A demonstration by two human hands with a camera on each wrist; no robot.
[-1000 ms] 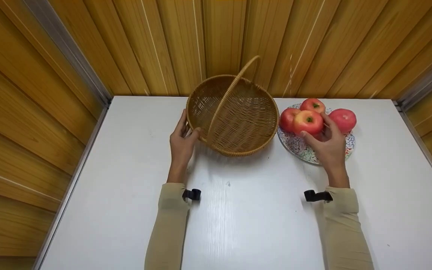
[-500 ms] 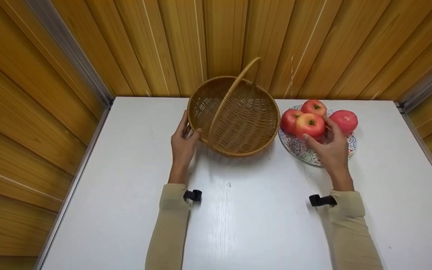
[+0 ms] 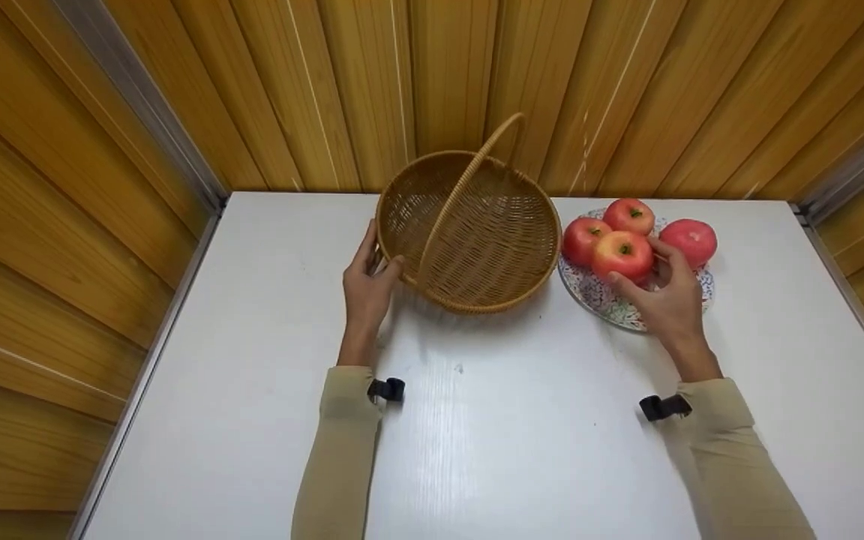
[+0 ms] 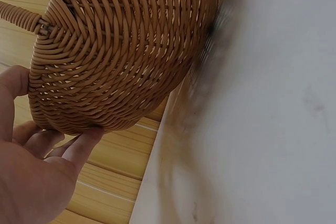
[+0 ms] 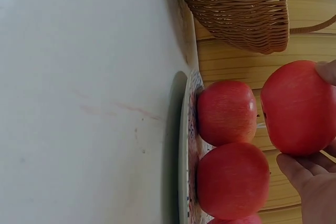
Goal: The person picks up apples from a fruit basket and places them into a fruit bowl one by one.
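Observation:
My left hand (image 3: 369,294) grips the left rim of a brown wicker basket (image 3: 488,259), thumb at the rim and fingers against the outer wall. The basket's bowl has nothing in it, and its arched handle rises over the opening. At the right, my right hand (image 3: 668,304) holds a red apple (image 3: 619,253) between thumb and fingers. In the right wrist view that apple (image 5: 299,108) is raised above the others. Beneath it, a patterned plate (image 3: 616,313) bears a back apple (image 3: 631,215), a left apple (image 3: 580,241) and a right apple (image 3: 688,241).
Both hands work over a white table (image 3: 507,435). A wood-look panel wall (image 3: 447,75) stands right behind the basket and plate, with another wall (image 3: 42,300) along the left edge. The plate sits close beside the basket's right side.
The held apple has shifted slightly toward me, showing more of the back apple. My right forearm has swung out to the right. The left hand and basket stay nearly in place.

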